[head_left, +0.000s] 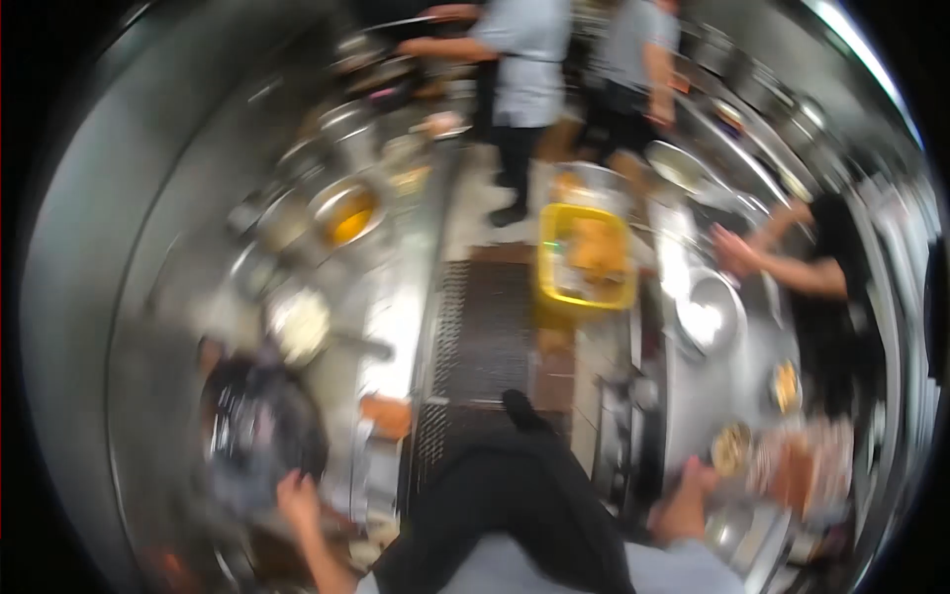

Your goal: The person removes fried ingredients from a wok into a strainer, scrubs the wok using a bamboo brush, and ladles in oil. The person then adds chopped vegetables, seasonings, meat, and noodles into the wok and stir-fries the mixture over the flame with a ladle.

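Note:
The whole view is smeared by motion. At the lower left my left hand (299,497) is closed at the near edge of a large dark wok (259,431), apparently gripping it. Shiny patches show inside the wok, but its contents cannot be made out. My right hand (683,503) is at the lower right, by the edge of the opposite counter (688,396). Its fingers are too blurred to read. Near it are a small bowl of pale food (732,448) and a round metal bowl (728,530).
A yellow basket (554,295) stands in the aisle ahead. Two people (524,69) are farther along it. A co-worker's hands (737,252) are over a metal bowl (708,312) on the right. Left of the aisle are a pot of orange liquid (348,213) and a white-filled bowl (299,325).

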### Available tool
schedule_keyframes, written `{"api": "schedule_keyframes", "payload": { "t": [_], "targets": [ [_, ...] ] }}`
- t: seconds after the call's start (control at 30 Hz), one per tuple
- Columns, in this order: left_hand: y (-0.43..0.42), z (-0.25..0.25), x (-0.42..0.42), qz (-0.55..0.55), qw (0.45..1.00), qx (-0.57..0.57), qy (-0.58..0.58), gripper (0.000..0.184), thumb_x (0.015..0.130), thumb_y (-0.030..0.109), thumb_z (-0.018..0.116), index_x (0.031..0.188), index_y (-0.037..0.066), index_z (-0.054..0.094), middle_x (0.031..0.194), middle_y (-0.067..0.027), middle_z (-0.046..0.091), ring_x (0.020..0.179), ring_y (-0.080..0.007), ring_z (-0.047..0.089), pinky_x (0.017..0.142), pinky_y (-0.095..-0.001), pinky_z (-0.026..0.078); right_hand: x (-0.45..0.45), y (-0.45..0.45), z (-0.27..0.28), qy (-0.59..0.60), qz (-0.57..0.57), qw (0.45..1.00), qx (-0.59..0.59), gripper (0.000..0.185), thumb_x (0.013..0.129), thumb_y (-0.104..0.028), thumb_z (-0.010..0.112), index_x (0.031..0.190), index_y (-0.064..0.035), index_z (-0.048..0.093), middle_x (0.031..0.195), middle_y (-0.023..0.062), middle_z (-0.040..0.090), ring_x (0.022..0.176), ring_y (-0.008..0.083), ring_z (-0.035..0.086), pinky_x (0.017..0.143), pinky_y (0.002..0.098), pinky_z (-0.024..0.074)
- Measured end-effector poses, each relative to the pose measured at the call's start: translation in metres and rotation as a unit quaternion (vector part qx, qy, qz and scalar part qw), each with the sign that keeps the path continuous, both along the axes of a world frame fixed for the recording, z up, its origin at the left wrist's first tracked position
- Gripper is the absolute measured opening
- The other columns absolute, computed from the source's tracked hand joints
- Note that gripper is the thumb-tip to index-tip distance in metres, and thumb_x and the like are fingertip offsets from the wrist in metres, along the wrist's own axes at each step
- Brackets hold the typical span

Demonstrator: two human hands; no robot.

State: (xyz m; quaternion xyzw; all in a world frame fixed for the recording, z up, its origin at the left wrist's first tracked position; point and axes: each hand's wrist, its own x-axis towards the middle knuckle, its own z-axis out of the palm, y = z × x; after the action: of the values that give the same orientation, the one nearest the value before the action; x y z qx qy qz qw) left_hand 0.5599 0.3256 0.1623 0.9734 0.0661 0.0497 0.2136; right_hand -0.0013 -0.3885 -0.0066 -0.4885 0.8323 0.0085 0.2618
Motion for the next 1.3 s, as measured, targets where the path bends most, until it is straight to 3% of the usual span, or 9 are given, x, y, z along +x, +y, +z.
{"api": "schedule_keyframes", "payload": {
  "t": [0.13, 0.27, 0.57, 0.67, 0.73, 1.0, 1.07, 1.2, 1.3],
  "targets": [
    [-0.051, 0.041, -0.080, 0.094, 0.986, 0.058, 0.125, 0.068, 0.082, 0.026, 0.071, 0.142, 0.007, 0.044, 0.125, -0.0201, 0.054, 0.122, -0.0412, 0.049, 0.103, -0.0450, 0.042, 0.073, -0.046, 0.005, -0.019, 0.112, 0.966, -0.234, 0.043, 0.092, -0.032, 0.062, 0.119, 0.0012, 0.063, 0.116, 0.0135, 0.067, 0.099, 0.0299, 0.063, 0.082, 0.0400, 0.0540],
    [-0.009, 0.003, -0.098, 0.211, 0.965, -0.083, 0.132, 0.069, 0.086, 0.018, 0.064, 0.148, 0.009, 0.037, 0.124, -0.0226, 0.058, 0.115, -0.0435, 0.055, 0.099, -0.0463, 0.044, 0.166, -0.019, 0.038, -0.103, 0.204, 0.923, -0.309, 0.039, 0.092, -0.030, 0.060, 0.114, 0.0017, 0.064, 0.111, 0.0134, 0.067, 0.093, 0.0291, 0.063, 0.077, 0.0400, 0.0535],
    [0.010, 0.074, -0.186, 0.224, 0.949, -0.208, 0.074, 0.057, 0.088, 0.010, 0.058, 0.144, 0.009, 0.045, 0.097, -0.0239, 0.067, 0.089, -0.0386, 0.067, 0.079, -0.0437, 0.052, 0.299, 0.027, 0.019, -0.258, 0.399, 0.874, -0.099, 0.031, 0.093, -0.025, 0.056, 0.101, 0.0030, 0.067, 0.098, 0.0130, 0.068, 0.081, 0.0271, 0.062, 0.066, 0.0399, 0.0525],
    [0.013, 0.096, -0.168, 0.320, 0.846, -0.347, 0.247, 0.056, 0.088, 0.012, 0.060, 0.143, 0.009, 0.047, 0.092, -0.0205, 0.067, 0.083, -0.0293, 0.067, 0.077, -0.0372, 0.052, 0.423, 0.031, 0.001, -0.299, 0.432, 0.849, -0.054, 0.028, 0.091, -0.018, 0.054, 0.101, 0.0040, 0.067, 0.094, 0.0121, 0.066, 0.077, 0.0253, 0.060, 0.068, 0.0380, 0.0514],
    [0.033, 0.052, -0.145, 0.231, 0.951, -0.171, 0.112, 0.059, 0.089, 0.012, 0.061, 0.145, 0.009, 0.045, 0.090, -0.0176, 0.066, 0.079, -0.0228, 0.064, 0.077, -0.0352, 0.052, 0.523, 0.110, 0.069, -0.520, 0.417, 0.745, -0.015, 0.027, 0.089, -0.014, 0.053, 0.102, 0.0053, 0.066, 0.090, 0.0122, 0.066, 0.079, 0.0230, 0.059, 0.073, 0.0361, 0.0496],
    [-0.003, -0.004, -0.068, 0.367, 0.883, -0.288, 0.045, 0.059, 0.090, 0.013, 0.063, 0.146, 0.007, 0.044, 0.089, -0.0161, 0.065, 0.082, -0.0253, 0.063, 0.078, -0.0337, 0.050, 0.793, 0.281, 0.164, -0.514, 0.714, 0.475, 0.030, 0.016, 0.085, -0.010, 0.054, 0.090, 0.0031, 0.063, 0.078, 0.0015, 0.059, 0.068, 0.0092, 0.048, 0.060, 0.0277, 0.0413],
    [-0.031, 0.038, -0.092, 0.366, 0.870, -0.330, 0.032, 0.059, 0.090, 0.011, 0.063, 0.146, 0.007, 0.044, 0.084, -0.0152, 0.063, 0.076, -0.0248, 0.060, 0.076, -0.0336, 0.050, 0.827, 0.342, 0.207, -0.467, 0.778, 0.420, -0.004, 0.013, 0.083, -0.008, 0.057, 0.086, 0.0042, 0.060, 0.073, 0.0154, 0.059, 0.071, 0.0161, 0.054, 0.068, 0.0359, 0.0468],
    [-0.079, 0.067, -0.145, 0.375, 0.881, -0.279, 0.077, 0.058, 0.090, 0.012, 0.064, 0.145, 0.009, 0.045, 0.099, -0.0210, 0.067, 0.089, -0.0352, 0.066, 0.080, -0.0397, 0.052, 0.862, 0.471, 0.253, -0.469, 0.840, 0.268, -0.044, 0.014, 0.080, -0.011, 0.060, 0.075, 0.0005, 0.054, 0.064, 0.0117, 0.058, 0.060, 0.0184, 0.056, 0.055, 0.0385, 0.0447],
    [-0.113, 0.080, -0.165, 0.416, 0.879, -0.228, 0.047, 0.058, 0.090, 0.013, 0.064, 0.145, 0.015, 0.047, 0.110, -0.0238, 0.066, 0.099, -0.0404, 0.065, 0.083, -0.0438, 0.052, 0.852, 0.565, 0.258, -0.461, 0.864, 0.049, -0.198, 0.006, 0.080, -0.010, 0.060, 0.079, -0.0041, 0.058, 0.071, 0.0161, 0.065, 0.067, 0.0330, 0.067, 0.059, 0.0441, 0.0522]
  ]
}}
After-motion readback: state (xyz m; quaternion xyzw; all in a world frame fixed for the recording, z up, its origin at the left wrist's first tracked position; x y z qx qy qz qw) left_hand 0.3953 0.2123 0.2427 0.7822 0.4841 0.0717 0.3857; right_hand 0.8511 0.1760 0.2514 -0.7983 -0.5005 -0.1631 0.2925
